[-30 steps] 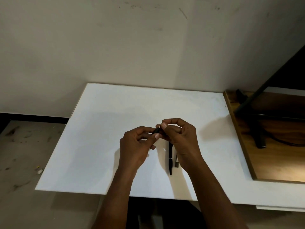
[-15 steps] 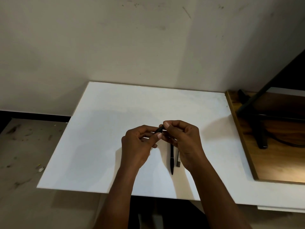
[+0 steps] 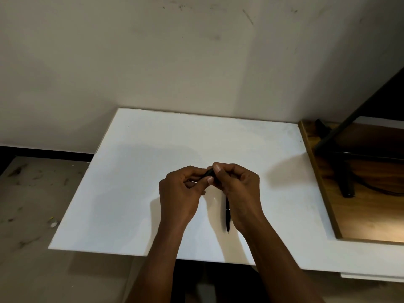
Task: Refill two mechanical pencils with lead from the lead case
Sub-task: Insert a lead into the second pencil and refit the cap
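Closest to the camera, two bare forearms reach up from the bottom edge, over the near rim of a white board (image 3: pixel 122 193) that serves as the work surface. Just below and beside the right wrist, a black mechanical pencil (image 3: pixel 228 214) lies on the board, its length running toward the person with the tip nearest the camera; its upper end is hidden behind the right hand (image 3: pixel 238 189). Above it, both hands meet over the middle of the board, fingertips touching. The left hand (image 3: pixel 180 191) is curled, thumb and forefinger pinching one end of a small dark object (image 3: pixel 209 173) that slants up to the right. The right hand closes on the other end, its thumb pressed on top and the remaining fingers folded beneath. Only a short stretch of the dark object shows between the two sets of fingertips, too little to tell whether it is the second pencil or the lead case. Right of the right hand, well apart, a brown wooden surface (image 3: pixel 367 215) butts against the board's edge, carrying a black stand leg (image 3: pixel 345 182) and a dark cable. Left of the left hand, beyond the board, a stained grey floor (image 3: pixel 28 204) shows. Farthest away, behind both hands, rises a scuffed pale wall (image 3: pixel 175 62).
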`<state>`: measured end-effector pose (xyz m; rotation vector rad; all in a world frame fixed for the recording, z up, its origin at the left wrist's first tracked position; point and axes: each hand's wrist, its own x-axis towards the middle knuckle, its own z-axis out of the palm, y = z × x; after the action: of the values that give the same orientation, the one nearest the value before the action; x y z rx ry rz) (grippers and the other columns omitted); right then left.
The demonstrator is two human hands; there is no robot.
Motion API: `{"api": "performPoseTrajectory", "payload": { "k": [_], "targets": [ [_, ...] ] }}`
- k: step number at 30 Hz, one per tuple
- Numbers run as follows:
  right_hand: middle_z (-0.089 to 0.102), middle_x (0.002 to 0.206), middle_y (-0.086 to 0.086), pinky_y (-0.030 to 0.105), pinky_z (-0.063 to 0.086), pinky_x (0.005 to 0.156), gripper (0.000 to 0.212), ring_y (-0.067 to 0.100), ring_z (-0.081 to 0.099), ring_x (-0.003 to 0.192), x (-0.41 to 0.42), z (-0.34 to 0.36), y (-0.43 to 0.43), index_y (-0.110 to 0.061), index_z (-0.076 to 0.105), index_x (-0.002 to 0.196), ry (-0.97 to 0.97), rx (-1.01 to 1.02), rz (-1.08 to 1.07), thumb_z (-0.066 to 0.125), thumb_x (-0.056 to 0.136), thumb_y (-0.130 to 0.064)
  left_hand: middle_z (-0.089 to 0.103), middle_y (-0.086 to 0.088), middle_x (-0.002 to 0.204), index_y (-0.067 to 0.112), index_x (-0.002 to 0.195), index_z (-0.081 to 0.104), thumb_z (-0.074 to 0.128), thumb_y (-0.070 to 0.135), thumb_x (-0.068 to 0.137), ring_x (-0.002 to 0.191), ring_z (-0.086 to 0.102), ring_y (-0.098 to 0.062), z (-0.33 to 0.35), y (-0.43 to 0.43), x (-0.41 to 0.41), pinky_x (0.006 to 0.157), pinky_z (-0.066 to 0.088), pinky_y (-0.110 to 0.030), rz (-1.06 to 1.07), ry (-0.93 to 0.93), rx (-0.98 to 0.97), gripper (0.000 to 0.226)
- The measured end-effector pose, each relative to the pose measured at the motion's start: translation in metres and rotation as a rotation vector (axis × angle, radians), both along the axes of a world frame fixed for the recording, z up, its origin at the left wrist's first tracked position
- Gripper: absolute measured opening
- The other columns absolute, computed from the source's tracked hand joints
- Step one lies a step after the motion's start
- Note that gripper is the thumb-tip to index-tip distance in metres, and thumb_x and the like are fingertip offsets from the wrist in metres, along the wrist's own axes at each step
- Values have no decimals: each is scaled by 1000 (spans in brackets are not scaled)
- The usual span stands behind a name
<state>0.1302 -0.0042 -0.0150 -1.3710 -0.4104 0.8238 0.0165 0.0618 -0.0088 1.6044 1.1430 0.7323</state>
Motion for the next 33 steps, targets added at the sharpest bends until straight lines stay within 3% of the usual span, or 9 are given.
{"api": "performPoseTrajectory", "payload": {
  "k": [5, 9, 12, 15, 17, 22, 25, 29, 33],
  "targets": [
    [79, 89, 8, 21, 58, 75, 12, 18, 75, 85, 1, 1, 1, -12, 82, 87, 353, 55, 3, 77, 81, -21, 77, 12, 72, 25, 94, 75, 85, 27, 77, 57, 72, -2, 1, 0, 4, 61, 53, -14, 14, -1, -29, 19],
    [77, 90, 5, 18, 57, 75, 28, 16, 74, 84, 2, 0, 4, -10, 80, 86, 263, 11, 70, 75, 76, -36, 76, 10, 68, 17, 91, 68, 86, 28, 77, 59, 73, -1, 2, -1, 7, 57, 55, -15, -5, -15, -51, 25],
    [77, 86, 6, 23, 60, 73, 24, 17, 75, 83, 10, 4, 5, -10, 75, 86, 308, 55, -17, 66, 92, -31, 78, 5, 70, 18, 87, 72, 76, 42, 84, 67, 74, -3, 3, 1, 5, 63, 58, -23, 10, -24, -129, 24],
    [73, 75, 8, 34, 63, 74, 26, 23, 75, 74, 27, 11, 2, -11, 63, 90, 522, 221, -203, 54, 102, -32, 80, -2, 80, 14, 88, 75, 59, 47, 95, 70, 75, -9, 3, 2, 0, 67, 56, -29, 103, -88, -289, 38],
    [60, 67, 3, 35, 62, 70, 29, 18, 64, 59, 38, 14, -2, -15, 61, 89, 633, 334, -282, 52, 101, -39, 81, -7, 85, 11, 92, 76, 59, 45, 97, 71, 74, -15, 5, 4, -4, 66, 56, -32, 100, -146, -488, 39],
    [31, 57, -2, 24, 26, 48, 55, 14, 25, 46, 51, 17, -12, -17, 57, 73, 789, 418, -296, 38, 100, -61, 81, -3, 99, 17, 101, 79, 66, 31, 94, 86, 78, -16, 8, 0, -8, 69, 62, -26, -279, -85, -755, 20],
    [24, 49, -3, 26, 18, 44, 55, 14, 18, 41, 52, 17, -18, -15, 44, 58, 863, 478, -253, 42, 97, -55, 80, -3, 105, 20, 105, 80, 67, 25, 94, 96, 77, -17, 10, -3, -5, 80, 62, -28, -371, -119, -784, 17],
    [20, 44, -4, 25, 14, 44, 47, 14, 10, 44, 52, 18, -20, -17, 34, 53, 921, 531, -246, 41, 93, -40, 80, 1, 107, 28, 106, 80, 71, 27, 90, 97, 77, -13, 13, -3, -7, 65, 58, -19, -399, -142, -791, 18],
    [22, 39, -4, 24, 15, 39, 42, 13, 8, 42, 54, 20, -18, -18, 35, 49, 932, 572, -227, 34, 89, -29, 80, 1, 108, 29, 105, 80, 77, 34, 77, 97, 77, -12, 14, -3, -7, 63, 56, -18, -410, -189, -792, 28]
  ]
}}
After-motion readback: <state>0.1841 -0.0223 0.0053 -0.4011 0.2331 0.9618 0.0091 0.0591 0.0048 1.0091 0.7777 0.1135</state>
